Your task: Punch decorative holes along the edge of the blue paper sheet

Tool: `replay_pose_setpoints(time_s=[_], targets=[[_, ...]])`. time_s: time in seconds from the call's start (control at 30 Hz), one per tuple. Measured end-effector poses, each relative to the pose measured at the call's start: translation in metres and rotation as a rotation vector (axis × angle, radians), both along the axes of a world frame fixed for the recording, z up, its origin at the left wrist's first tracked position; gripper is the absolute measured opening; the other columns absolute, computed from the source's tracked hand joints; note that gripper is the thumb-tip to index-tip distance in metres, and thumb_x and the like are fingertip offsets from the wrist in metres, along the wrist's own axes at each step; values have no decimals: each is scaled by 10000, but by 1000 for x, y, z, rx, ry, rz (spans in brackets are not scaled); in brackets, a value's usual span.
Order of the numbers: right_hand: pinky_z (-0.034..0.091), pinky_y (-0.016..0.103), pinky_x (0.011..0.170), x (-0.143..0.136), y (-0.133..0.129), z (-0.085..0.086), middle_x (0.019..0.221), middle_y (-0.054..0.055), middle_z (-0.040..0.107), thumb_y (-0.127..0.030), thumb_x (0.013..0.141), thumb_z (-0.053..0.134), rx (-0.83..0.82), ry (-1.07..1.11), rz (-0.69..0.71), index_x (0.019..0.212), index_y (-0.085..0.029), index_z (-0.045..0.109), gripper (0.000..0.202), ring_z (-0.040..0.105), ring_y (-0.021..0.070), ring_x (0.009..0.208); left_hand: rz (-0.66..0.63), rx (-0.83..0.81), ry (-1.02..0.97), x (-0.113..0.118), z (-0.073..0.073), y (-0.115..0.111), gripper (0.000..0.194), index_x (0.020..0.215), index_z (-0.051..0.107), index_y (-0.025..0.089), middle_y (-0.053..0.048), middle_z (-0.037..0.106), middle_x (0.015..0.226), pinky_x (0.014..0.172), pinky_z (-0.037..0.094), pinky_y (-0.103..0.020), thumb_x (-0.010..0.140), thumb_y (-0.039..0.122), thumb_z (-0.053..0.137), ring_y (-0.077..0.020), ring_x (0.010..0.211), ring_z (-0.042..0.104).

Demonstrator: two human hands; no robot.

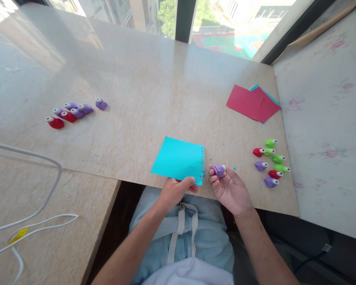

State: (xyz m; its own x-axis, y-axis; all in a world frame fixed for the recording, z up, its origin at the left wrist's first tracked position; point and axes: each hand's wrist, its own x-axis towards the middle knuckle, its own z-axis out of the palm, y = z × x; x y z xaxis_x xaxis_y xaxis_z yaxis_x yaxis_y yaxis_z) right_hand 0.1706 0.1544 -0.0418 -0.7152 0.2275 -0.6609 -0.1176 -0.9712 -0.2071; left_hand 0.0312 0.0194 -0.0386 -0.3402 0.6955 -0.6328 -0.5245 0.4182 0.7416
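Note:
My left hand [178, 189] pinches the lower right edge of a bright blue sheet of paper [176, 158], thumb on top. A column of small punched holes runs down the sheet's right side. Just right of the sheet, my right hand [230, 188] holds a small purple craft punch [218, 170] with a white button between thumb and fingers. The punch and the paper are apart. Tiny blue paper bits [211, 159] lie on the marble-look surface near both.
Green, red and purple punches [278, 159] stand in a group at the right. More purple and red punches [68, 115] are at the left. Red and blue paper sheets [249, 102] lie at the back right by the wall. A white cable [50, 198] loops at the left.

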Motion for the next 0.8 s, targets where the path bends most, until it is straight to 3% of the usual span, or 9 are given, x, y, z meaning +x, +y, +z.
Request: replay_pose_setpoints(time_s=[0.43, 0.57, 0.8], targets=[[589, 196, 732, 3, 0, 1, 957, 45, 731, -318, 833, 732, 23, 164, 22, 1036, -107, 711, 293, 702, 125, 785, 16, -47, -7, 0, -3, 1, 354, 684, 711, 93, -133, 713, 755, 764, 560, -317, 712, 432, 613, -238, 738, 695], [596, 216, 728, 6, -2, 0, 972, 59, 731, -338, 842, 722, 51, 126, 13, 1056, -101, 711, 320, 708, 141, 789, 18, -69, -4, 0, -2, 1, 357, 679, 712, 92, -138, 712, 756, 777, 558, -325, 704, 435, 618, -241, 742, 693], [602, 269, 704, 7, -8, -1, 1009, 128, 720, -454, 779, 783, 413, -153, -79, 956, -126, 731, 377, 713, 218, 845, 17, -85, 3, 0, -3, 0, 368, 677, 718, 96, -143, 714, 779, 820, 545, -358, 706, 450, 623, -260, 768, 689]])
